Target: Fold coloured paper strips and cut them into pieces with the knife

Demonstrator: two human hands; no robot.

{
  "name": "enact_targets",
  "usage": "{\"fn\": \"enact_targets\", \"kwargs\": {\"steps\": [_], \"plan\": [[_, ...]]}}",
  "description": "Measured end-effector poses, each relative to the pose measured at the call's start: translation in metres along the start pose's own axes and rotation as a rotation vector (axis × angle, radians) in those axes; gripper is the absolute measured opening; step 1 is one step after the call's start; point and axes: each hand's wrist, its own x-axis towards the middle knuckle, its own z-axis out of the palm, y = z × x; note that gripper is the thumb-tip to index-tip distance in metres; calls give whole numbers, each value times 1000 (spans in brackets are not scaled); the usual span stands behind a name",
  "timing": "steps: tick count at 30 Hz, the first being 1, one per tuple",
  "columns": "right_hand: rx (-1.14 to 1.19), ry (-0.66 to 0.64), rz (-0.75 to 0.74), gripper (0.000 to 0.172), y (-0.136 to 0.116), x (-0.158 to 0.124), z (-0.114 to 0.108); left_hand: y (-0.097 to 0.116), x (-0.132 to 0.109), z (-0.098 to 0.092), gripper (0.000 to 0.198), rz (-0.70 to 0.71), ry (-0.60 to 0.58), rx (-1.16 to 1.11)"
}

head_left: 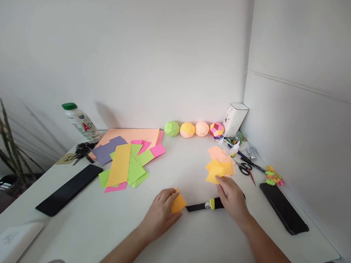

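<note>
My left hand (162, 209) is closed on a small orange square of paper (178, 204), low over the white table. To the right, my right hand (232, 196) has its thumb and fingers at the corner of a yellow paper square (214, 174), which lies on top of a pile of yellow and peach paper squares (218, 152). A utility knife (210, 204) with a black and yellow-green body lies between the hands, its right part behind my right hand. Whether the right fingers grip the yellow square or only touch it is hard to make out.
Coloured paper pieces (120, 166) lie at left, near a black flat slab (69, 189), keys (84, 150) and a leaning white bottle (82, 123). Several faceted paper balls (187, 130) line the wall. Scissors (245, 168), a glue bottle (234, 148) and a phone (284, 208) are at right.
</note>
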Motion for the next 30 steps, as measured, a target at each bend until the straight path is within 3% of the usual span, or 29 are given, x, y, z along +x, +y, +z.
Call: {"fn": "enact_targets", "kwargs": {"steps": [3,7,11,15,17,21,30], "plan": [[-106,-53,69,33,18,2,3,-5,1,0,44,-36,-83,-11],[-178,-122,83,31,15,-2,4,-4,3,-4,33,-86,-159,-33],[-125,-239,-27,28,1,-4,-4,-2,3,-5,39,-72,-164,-30],[-66,-471,-139,45,-8,-5,-17,-2,1,-2,46,-92,-160,-26],[-75,-522,-140,43,-10,-4,-20,-3,1,-1,42,-99,-167,-29],[-33,-591,-180,29,-14,-2,-18,-3,0,-1,36,-83,-161,-35],[-51,-636,-212,30,-19,-6,-23,-2,2,-2,36,-67,-111,-35]]}}
